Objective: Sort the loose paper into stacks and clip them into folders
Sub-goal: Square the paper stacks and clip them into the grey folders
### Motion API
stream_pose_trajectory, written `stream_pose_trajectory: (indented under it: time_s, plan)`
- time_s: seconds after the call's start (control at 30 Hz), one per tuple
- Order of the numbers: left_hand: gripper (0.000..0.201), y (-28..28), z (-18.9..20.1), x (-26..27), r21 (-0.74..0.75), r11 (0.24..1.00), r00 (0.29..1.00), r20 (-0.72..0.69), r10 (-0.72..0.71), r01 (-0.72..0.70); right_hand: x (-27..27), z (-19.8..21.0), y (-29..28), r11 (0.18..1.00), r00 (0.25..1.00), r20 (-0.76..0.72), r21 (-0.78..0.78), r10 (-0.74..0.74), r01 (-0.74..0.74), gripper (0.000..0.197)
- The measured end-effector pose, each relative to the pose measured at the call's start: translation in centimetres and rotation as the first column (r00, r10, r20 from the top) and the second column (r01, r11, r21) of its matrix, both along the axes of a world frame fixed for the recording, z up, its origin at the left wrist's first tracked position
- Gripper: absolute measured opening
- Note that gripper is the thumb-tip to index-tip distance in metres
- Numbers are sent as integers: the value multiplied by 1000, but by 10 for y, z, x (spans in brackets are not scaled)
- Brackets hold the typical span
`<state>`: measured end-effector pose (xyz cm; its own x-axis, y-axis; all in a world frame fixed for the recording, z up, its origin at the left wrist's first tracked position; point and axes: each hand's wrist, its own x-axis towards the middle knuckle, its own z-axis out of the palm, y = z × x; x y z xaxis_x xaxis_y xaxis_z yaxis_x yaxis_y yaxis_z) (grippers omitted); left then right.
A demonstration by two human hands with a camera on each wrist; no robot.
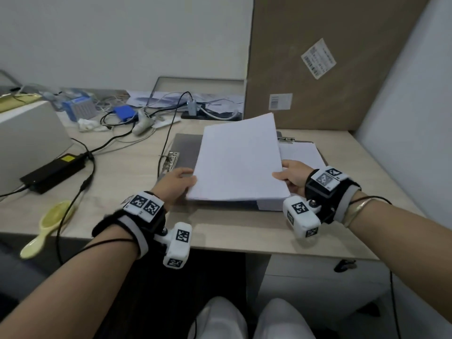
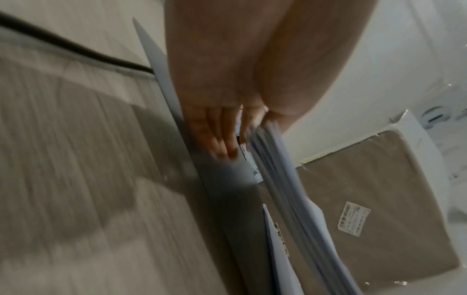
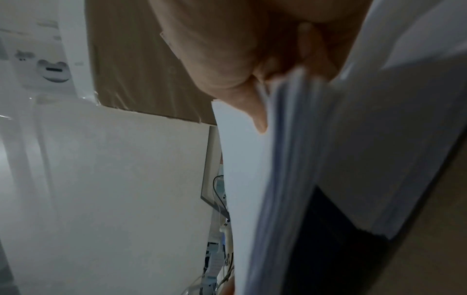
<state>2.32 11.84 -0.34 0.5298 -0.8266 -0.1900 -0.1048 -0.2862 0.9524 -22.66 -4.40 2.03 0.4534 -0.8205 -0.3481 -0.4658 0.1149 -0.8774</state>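
A light wood bench sits by a white wall, with a big brown cardboard sheet in the upper right of the head view.

Both hands hold one thick stack of paper in the middle of the view. The left hand pinches its left edge, thumb on top and fingers under. The right hand pinches its right edge the same way. The stack is tilted up at the far end.

I think this is the sorting step: a stack is picked out and goes to a folder next. That calls for laying it flat and square under a clip.

Under the stack lies an open grey folder. Its metal clip at the left holds nothing. A clipboard just right of the stack holds white sheets. More paper lies under the stack's near corner.
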Motion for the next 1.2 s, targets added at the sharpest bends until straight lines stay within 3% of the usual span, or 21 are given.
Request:
stream_pose_trajectory:
  time_s: [0.1,0.17,0.2,0.33,0.5,0.6,0.7,0.8,0.93,1.1,1.2]
  plan:
    - [47,-2,-4,25,81,962,909,356,217,-262,-7,-7,-6,998,998,-38,-36,-58,56,26]
    - [49,-1,-6,35,205,913,834,512,206,-352,-14,-10,-8,996,994,-70,-59,-78,74,27]
    - [48,-2,-8,39,253,897,830,526,185,-361,-17,-11,-9,995,993,-92,-73,-80,73,27]
    - [43,-7,-10,41,308,904,872,474,124,-296,-29,-16,-10,993,987,-140,-101,-79,65,25]
    - [41,-9,-6,45,217,886,849,444,284,-410,-42,-20,-8,993,990,-91,-67,-106,100,25]
    - [28,-11,-7,48,235,920,901,380,209,-313,-52,-18,-8,993,992,-61,-51,-112,109,32]
    - [28,-7,-13,46,208,941,934,297,200,-268,-63,-16,-8,991,991,-58,-63,-120,116,38]
    - [28,2,-14,35,131,950,952,161,262,-283,-72,-9,-2,990,990,-54,-64,-129,126,36]
    - [28,19,-8,12,80,955,957,84,279,-286,-81,6,15,992,993,-24,-43,-116,115,38]
    - [34,37,-9,-17,77,971,973,69,221,-226,-80,21,43,996,996,23,-33,-84,85,34]
    - [32,45,-15,-35,95,979,983,55,178,-182,-79,19,53,999,998,-19,-11,-53,53,25]
